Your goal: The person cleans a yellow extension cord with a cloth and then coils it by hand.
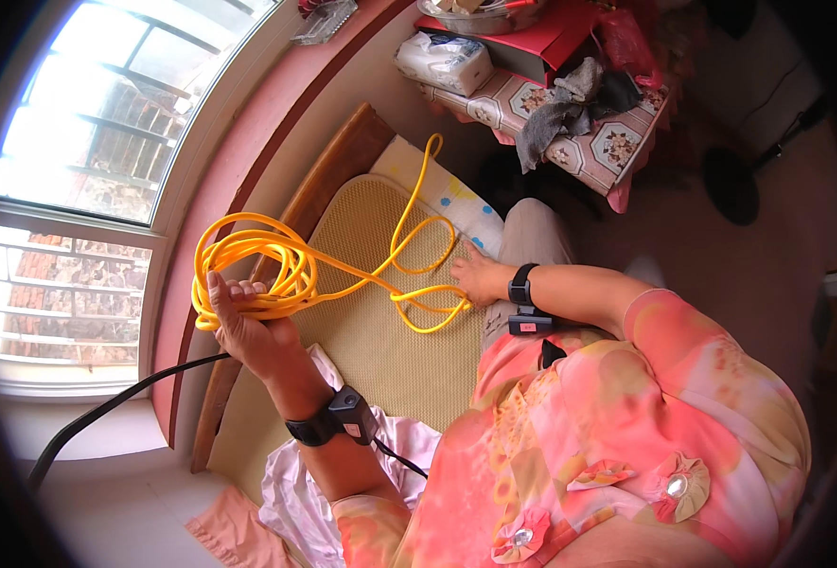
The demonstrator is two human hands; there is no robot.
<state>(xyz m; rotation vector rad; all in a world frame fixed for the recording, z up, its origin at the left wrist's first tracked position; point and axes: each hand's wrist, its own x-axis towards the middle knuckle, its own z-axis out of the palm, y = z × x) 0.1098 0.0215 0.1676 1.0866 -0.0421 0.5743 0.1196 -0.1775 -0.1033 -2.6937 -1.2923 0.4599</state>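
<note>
My left hand point(253, 327) is closed round a coil of yellow cable point(281, 305), thumb up, near the window side. Several loops of the coil stand above and beside the fingers. From the coil, strands run right to my right hand point(482, 275), whose fingers are closed on the cable beside my knee. A loose loop of it rises over the woven mat point(361, 331) toward the wooden headboard. Part of the cable inside each hand is hidden. Both wrists wear black straps with small boxes.
A window point(78, 189) with a pink-edged sill lies to the left. A black cable point(134, 388) runs past my left hand. At the far right a cloth-covered table point(612, 151) bears grey cloths point(560, 114), a tissue pack point(444, 64) and a metal bowl. Pale pink fabric point(290, 483) lies below.
</note>
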